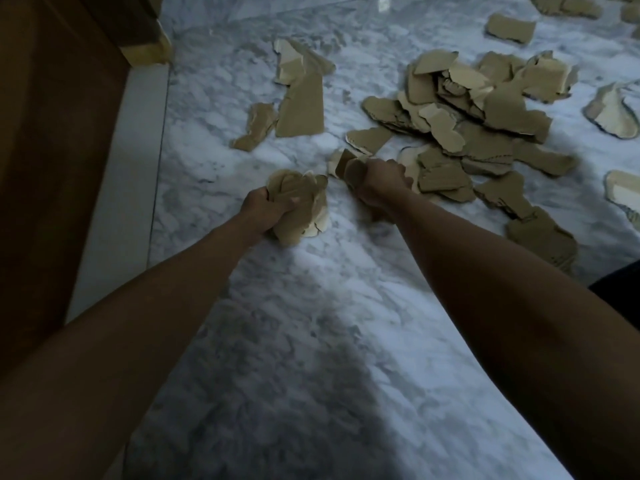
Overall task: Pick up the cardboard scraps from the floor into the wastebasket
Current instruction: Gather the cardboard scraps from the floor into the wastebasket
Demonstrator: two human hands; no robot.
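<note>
Both hands loaded. Left hand (265, 207) clenched round a wad of scraps (304, 206), several torn pcs stacked and crumpled together, wad resting on or just above the floor (311, 323); exact no. in it not countable. Right hand (381, 181) curled round a smaller bunch (349, 168) at the near edge of the main pile (467, 126), approx 2–3 pcs showing past the fingers. Handling, judged: corrugated cardboard, light, stiff-ish but bends and crushes under grip; torn edges ragged, some faces peeled to paler liner. Not fragile, not slippery; flat pcs on smooth marble probably hard to lift by the face, so best pinched at a raised edge or raked together and taken as a stack across the middle. Loose stacks may shed pcs in carry, so squeeze firm. Counts: main pile overlapping, roughly 20+ pcs, can't separate them all. Left group beyond the hands: 3 pcs, one long strip (301, 109), one peeled pc (298, 58) above it, one small strip (254, 126) beside. Outliers to the right: approx 3 pale pcs at the frame edge, 1 far pc (509, 27), more cut off at top right. Wastebasket not in view. Dark wood panel (52, 133) at left.
</note>
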